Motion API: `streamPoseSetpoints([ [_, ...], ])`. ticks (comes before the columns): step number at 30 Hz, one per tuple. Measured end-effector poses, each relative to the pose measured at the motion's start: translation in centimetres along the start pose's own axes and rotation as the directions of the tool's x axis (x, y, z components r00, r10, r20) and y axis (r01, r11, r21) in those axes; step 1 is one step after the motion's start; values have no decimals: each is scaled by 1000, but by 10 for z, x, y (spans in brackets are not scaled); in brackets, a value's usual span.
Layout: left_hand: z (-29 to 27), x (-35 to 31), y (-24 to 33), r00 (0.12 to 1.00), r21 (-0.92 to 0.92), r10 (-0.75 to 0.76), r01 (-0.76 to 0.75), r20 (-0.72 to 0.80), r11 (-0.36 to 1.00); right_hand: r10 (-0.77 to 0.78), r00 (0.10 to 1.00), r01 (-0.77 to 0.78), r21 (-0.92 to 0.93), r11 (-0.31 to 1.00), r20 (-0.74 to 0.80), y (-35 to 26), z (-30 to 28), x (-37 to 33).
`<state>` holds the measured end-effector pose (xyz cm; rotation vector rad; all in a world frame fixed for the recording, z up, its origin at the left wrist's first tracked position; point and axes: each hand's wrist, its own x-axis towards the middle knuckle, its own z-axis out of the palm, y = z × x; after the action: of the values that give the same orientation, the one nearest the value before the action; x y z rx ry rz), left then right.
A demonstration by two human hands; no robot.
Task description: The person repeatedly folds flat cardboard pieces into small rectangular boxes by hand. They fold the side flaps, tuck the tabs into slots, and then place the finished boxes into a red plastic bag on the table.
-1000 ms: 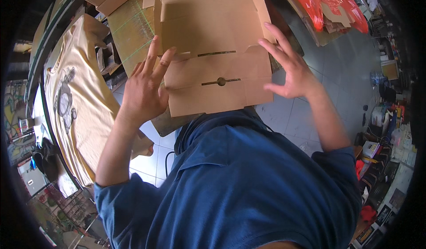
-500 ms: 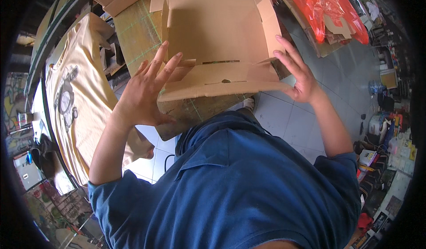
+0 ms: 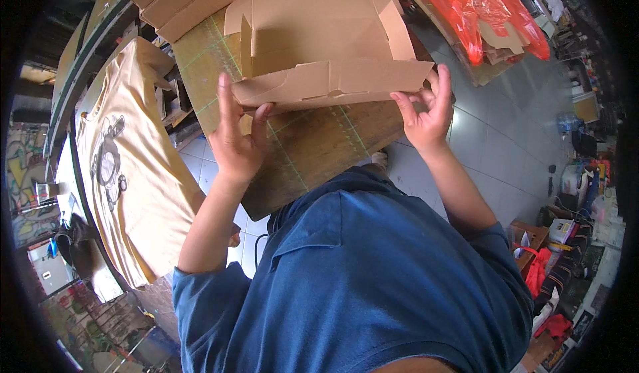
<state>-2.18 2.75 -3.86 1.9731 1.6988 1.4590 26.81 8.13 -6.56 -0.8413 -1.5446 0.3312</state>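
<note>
A person in a blue shirt [image 3: 373, 286] holds a half-folded cardboard box [image 3: 326, 47] over a wooden table [image 3: 313, 147]. The left hand [image 3: 236, 140] grips the box's near-left corner; the right hand [image 3: 426, 110] pinches the front flap's right end. A yellow printed shirt [image 3: 126, 167] lies left; orange plastic [image 3: 479, 7] lies far right.

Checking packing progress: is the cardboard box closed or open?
Open: the box shows its bare inside, with the front flap folded outward.

Matt brown cardboard box [image 3: 319, 47], worn rough wooden board [image 3: 319, 147], soft yellow cotton shirt [image 3: 133, 173], glossy red plastic sheet [image 3: 479, 7]
</note>
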Motion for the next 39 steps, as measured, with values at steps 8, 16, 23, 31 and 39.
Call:
streamPoseSetpoints([
  [8,-5,6,15,969,511,175,-240,172,826,-83,965,196,-470,861,250,-20,-4,16],
  [16,9,24,32,915,403,146,-303,376,863,9,876,335,-621,708,482,-54,-1,36],
  [23,30,35,54,851,313,51,-247,523,917,139,714,226,-414,882,686,-48,12,51],
  [31,27,13,91,813,355,-166,-53,558,933,196,495,105,-282,954,847,-48,-11,66],
  [39,-3,36,62,959,143,-251,268,-128,953,228,873,-255,4,967,431,-29,-21,93],
])
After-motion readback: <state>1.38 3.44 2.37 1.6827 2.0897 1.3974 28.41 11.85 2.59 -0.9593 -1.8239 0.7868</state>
